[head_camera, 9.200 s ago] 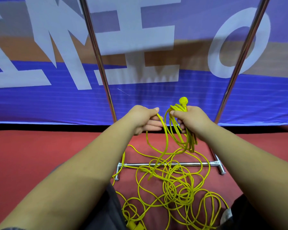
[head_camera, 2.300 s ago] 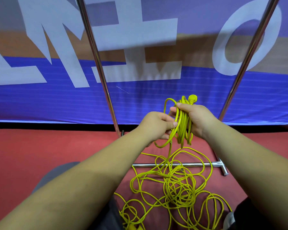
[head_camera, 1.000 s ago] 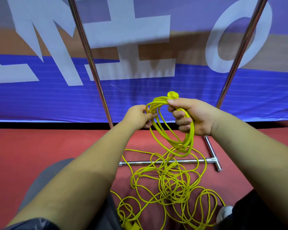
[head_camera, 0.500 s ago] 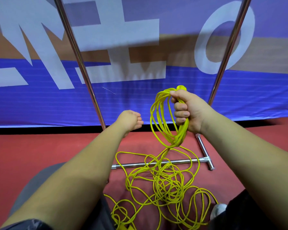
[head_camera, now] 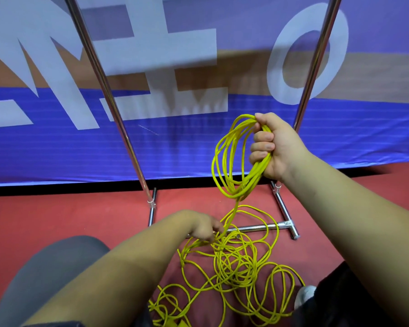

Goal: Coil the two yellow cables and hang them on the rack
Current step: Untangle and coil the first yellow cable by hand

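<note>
My right hand (head_camera: 273, 147) grips a bundle of several loops of yellow cable (head_camera: 224, 166), held up in front of the blue banner. One strand runs down from the loops to a loose tangle of yellow cable (head_camera: 236, 263) on the red floor. My left hand (head_camera: 204, 226) is low at the top edge of that tangle, fingers curled on the strand where it meets the pile. The rack (head_camera: 113, 109) stands behind, its two chrome uprights rising out of view. Where one cable ends and the other begins cannot be told.
The rack's chrome base bar (head_camera: 257, 228) lies across the floor under the tangle, with a foot (head_camera: 291, 230) at the right. A blue and brown banner (head_camera: 57, 149) with white letters closes off the back. My knees and a white shoe (head_camera: 305, 296) frame the pile.
My left hand has dropped from chest height down to the floor tangle and taken hold of the strand. My right hand still holds the loops up, a little further right.
</note>
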Motion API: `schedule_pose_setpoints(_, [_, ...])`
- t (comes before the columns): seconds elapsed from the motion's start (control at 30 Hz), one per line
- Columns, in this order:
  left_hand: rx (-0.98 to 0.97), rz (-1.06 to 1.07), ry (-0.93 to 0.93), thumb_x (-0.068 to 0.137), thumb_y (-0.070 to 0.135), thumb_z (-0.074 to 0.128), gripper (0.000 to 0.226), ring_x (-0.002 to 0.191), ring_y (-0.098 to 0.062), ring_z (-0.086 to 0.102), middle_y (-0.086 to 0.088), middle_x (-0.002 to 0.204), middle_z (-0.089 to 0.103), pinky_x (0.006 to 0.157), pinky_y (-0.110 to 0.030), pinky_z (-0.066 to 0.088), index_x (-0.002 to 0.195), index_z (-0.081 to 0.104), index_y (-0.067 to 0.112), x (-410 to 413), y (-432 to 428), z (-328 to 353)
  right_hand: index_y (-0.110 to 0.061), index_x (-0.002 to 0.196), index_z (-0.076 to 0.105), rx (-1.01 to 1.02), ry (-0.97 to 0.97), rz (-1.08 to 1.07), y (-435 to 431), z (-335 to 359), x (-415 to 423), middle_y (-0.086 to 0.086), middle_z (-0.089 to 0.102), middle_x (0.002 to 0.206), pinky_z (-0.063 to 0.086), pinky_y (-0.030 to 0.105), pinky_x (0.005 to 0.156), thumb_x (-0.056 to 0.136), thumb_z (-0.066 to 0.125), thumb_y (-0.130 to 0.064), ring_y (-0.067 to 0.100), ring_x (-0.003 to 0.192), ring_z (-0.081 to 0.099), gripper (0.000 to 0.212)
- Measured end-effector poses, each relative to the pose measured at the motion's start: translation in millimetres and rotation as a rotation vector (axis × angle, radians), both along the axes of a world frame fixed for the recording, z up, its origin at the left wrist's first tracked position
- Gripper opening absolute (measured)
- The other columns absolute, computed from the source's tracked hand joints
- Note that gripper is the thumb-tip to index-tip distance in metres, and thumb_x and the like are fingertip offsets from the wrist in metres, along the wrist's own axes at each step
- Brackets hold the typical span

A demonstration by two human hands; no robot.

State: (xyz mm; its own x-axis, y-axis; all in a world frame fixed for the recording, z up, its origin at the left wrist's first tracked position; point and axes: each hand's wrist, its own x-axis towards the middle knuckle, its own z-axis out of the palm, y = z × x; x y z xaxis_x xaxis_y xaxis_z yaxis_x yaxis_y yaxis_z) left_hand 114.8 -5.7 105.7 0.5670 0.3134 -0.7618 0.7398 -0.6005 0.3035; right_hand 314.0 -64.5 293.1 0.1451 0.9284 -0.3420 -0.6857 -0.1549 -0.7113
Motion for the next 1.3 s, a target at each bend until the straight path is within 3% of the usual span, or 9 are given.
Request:
schedule_pose_setpoints(0.27, [0.081,-0.004,0.178,0.106,0.003,0.043,0.040,0.100,-0.018,0.052,-0.007,0.121,0.061,0.069,-0.024,0.036,0.142,0.059,0.009,-12.2,2.6,-14.8,-0.023,0.075,0.056,0.009,0.022,-0.026,-2.3,3.3,13.2,-0.010,0.030,0.048,0.025,0.020,0.034,0.099,0.065,-0.040,0.005,0.035,0.028,0.031])
schedule_pose_setpoints(0.37, [0.226,-0.008,0.153,0.109,0.019,0.048,0.032,0.111,-0.028,0.063,-0.008,0.132,0.067,0.083,-0.031,0.047,0.136,0.064,0.016,-17.1,16.8,-13.3,-0.023,0.075,0.057,0.004,0.017,-0.012,-2.1,4.7,17.2,-0.010,0.030,0.047,0.024,0.020,0.035,0.099,0.065,-0.040,0.005,0.035,0.027,0.030])
schedule_pose_setpoints(0.5, [0.309,0.267,-0.137,0.110,0.029,0.049,0.029,0.092,-0.026,0.067,-0.010,0.105,0.076,0.083,-0.032,0.052,0.112,0.072,0.011,-17.0,36.8,2.7,-0.024,0.078,0.056,0.000,-0.043,0.014,-0.2,7.6,20.3,-0.010,0.030,0.049,0.023,0.021,0.034,0.098,0.066,-0.041,0.005,0.036,0.026,0.029])
schedule_pose_setpoints(0.63, [0.210,0.823,-0.595,0.109,0.024,0.049,0.024,0.054,-0.024,0.062,-0.009,0.074,0.059,0.053,-0.032,0.056,0.100,0.067,0.010,-13.9,55.7,42.0,-0.024,0.080,0.055,-0.015,-0.192,0.045,2.7,5.4,19.4,-0.010,0.031,0.051,0.022,0.021,0.036,0.098,0.068,-0.042,0.006,0.036,0.025,0.029])
schedule_pose_setpoints(0.8, [0.035,1.235,-0.875,0.106,0.029,0.056,0.030,0.054,-0.016,0.050,-0.007,0.076,0.057,0.050,-0.029,0.056,0.106,0.067,0.001,-14.8,64.3,97.4,-0.024,0.077,0.053,-0.041,-0.377,0.089,5.2,-1.6,10.6,-0.009,0.026,0.056,0.022,0.021,0.037,0.100,0.065,-0.041,0.008,0.038,0.021,0.031])
schedule_pose_setpoints(0.9, [-0.079,1.339,-0.982,0.103,0.010,0.053,0.013,0.057,-0.015,0.048,-0.010,0.084,0.060,0.054,-0.028,0.056,0.104,0.063,0.002,-13.1,64.5,125.1,-0.022,0.077,0.051,-0.042,-0.459,0.093,6.3,-5.3,3.5,-0.006,0.027,0.057,0.022,0.021,0.038,0.100,0.065,-0.040,0.009,0.039,0.021,0.032])
schedule_pose_setpoints(1.03, [-0.277,1.342,-1.115,0.093,-0.015,0.041,0.033,0.077,-0.020,0.066,-0.019,0.107,0.069,0.082,-0.037,0.063,0.117,0.060,-0.003,-15.3,60.8,152.2,-0.021,0.077,0.052,-0.037,-0.507,0.099,9.0,-8.1,-3.5,-0.004,0.028,0.056,0.022,0.021,0.039,0.100,0.065,-0.037,0.010,0.039,0.022,0.031])
schedule_pose_setpoints(1.2, [-0.303,1.253,-1.009,0.098,-0.015,0.041,0.049,0.094,-0.021,0.077,-0.001,0.128,0.071,0.084,-0.045,0.059,0.137,0.053,0.013,-26.9,56.2,145.6,-0.021,0.079,0.053,-0.027,-0.496,0.091,12.7,-9.9,-7.8,-0.005,0.028,0.056,0.023,0.022,0.039,0.098,0.067,-0.037,0.011,0.039,0.021,0.028])
schedule_pose_setpoints(1.3, [-0.273,1.373,-0.948,0.101,-0.013,0.045,0.038,0.090,-0.025,0.076,-0.019,0.128,0.067,0.076,-0.038,0.064,0.138,0.051,-0.004,-28.8,55.9,131.8,-0.021,0.079,0.054,-0.027,-0.497,0.091,14.7,-12.1,-8.7,-0.004,0.029,0.057,0.024,0.022,0.040,0.097,0.068,-0.038,0.011,0.040,0.022,0.028])
